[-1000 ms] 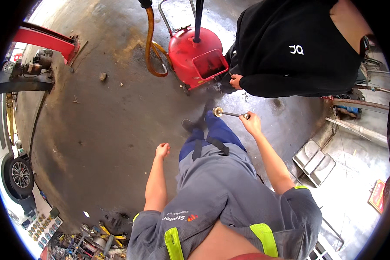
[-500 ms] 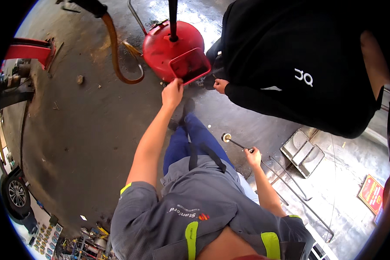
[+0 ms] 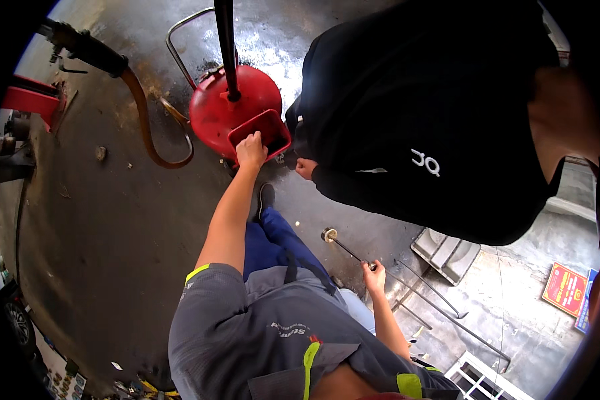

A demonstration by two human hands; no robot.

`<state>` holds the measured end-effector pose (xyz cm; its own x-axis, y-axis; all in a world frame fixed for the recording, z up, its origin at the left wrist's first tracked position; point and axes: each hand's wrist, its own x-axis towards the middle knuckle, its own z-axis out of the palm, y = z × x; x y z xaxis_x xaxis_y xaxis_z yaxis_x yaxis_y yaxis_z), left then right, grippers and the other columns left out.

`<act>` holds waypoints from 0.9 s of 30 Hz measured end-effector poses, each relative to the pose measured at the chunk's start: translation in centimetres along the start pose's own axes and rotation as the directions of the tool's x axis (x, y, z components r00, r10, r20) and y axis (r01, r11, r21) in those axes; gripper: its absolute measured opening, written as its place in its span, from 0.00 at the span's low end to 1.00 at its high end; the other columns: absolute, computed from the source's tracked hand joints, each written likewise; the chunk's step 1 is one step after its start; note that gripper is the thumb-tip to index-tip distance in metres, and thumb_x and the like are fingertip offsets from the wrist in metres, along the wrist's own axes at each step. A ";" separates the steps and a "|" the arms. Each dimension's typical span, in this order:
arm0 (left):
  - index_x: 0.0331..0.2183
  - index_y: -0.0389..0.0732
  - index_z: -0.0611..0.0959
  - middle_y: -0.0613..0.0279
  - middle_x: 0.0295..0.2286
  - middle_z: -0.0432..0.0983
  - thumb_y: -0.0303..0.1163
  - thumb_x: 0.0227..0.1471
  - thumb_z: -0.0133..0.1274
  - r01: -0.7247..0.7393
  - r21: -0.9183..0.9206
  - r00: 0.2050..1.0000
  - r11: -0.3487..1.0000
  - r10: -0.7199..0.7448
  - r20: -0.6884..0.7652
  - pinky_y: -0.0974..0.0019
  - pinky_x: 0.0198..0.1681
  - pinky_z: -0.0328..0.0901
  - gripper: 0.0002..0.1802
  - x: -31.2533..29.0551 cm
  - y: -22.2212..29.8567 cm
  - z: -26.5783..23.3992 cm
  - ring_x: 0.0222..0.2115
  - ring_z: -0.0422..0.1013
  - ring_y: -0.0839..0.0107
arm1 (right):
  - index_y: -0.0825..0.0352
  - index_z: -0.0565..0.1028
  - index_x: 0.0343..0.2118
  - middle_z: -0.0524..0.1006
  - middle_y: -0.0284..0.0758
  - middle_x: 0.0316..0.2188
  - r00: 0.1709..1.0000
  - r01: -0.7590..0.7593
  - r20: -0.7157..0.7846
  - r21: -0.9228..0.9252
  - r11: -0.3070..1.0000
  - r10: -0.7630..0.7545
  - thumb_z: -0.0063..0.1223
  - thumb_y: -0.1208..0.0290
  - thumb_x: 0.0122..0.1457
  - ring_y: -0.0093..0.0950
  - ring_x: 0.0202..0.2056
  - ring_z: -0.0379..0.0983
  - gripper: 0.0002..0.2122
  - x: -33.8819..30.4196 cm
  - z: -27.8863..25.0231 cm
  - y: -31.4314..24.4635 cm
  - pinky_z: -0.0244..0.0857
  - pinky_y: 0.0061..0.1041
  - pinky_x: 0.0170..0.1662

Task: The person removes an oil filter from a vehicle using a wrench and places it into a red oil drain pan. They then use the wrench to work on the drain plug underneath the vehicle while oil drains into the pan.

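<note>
Grey floor (image 3: 127, 267). Eleven o'clock: left hand (image 3: 251, 153) at red tray (image 3: 248, 125), fingers partly hidden, hold unclear. Between four and five o'clock: right hand (image 3: 375, 277) gripped rod (image 3: 349, 251), fingers closed.

The left hand (image 3: 251, 152) covers part of the red hopper's rim (image 3: 267, 117) — whether its fingers grip anything cannot be told. The right hand (image 3: 375, 275) partly hides the near end of the round-headed rod (image 3: 345, 248). The upper edge cuts off the black pole (image 3: 226, 47), the dark lens border the car wheel (image 3: 19, 327). The co-worker's fingertips (image 3: 299, 164) are too small to read.
</note>
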<state>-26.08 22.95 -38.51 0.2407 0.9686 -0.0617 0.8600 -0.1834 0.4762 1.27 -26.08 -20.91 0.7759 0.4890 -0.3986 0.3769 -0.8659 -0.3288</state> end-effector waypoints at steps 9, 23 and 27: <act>0.42 0.44 0.89 0.56 0.36 0.86 0.46 0.54 0.61 0.377 -0.684 0.891 0.625 -0.446 0.083 0.60 0.46 0.72 0.19 -3.7 -5.5 -6.4 0.40 0.82 0.63 | 0.71 0.73 0.26 0.76 0.46 0.21 0.996 0.077 0.038 -0.077 0.994 -0.074 0.63 0.53 0.52 0.46 0.28 0.76 0.21 3.0 0.8 -7.5 0.69 0.43 0.36; 0.22 0.35 0.85 0.55 0.19 0.79 0.61 0.53 0.59 0.891 -0.339 0.408 0.303 -0.862 0.301 0.56 0.23 0.68 0.33 -38.4 -27.5 -10.7 0.18 0.75 0.63 | 0.69 0.83 0.37 0.83 0.52 0.36 0.934 0.295 0.260 -0.169 0.940 -0.246 0.66 0.44 0.46 0.49 0.44 0.81 0.28 10.7 6.0 -15.8 0.73 0.44 0.47; 0.23 0.39 0.81 0.61 0.18 0.76 0.57 0.60 0.53 0.880 -0.453 0.074 -0.140 -0.903 0.423 0.59 0.17 0.61 0.30 -44.9 -26.3 -10.7 0.13 0.66 0.69 | 0.69 0.81 0.48 0.82 0.52 0.43 0.917 0.325 0.311 -0.214 0.921 -0.251 0.65 0.42 0.46 0.47 0.50 0.79 0.34 12.0 7.1 -16.4 0.72 0.42 0.53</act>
<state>-64.36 -13.93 -38.85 -0.5681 0.1664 -0.8059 -0.1125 0.9544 0.2764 0.82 -5.28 -26.36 0.4595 0.6985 -0.5487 0.7075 -0.6613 -0.2493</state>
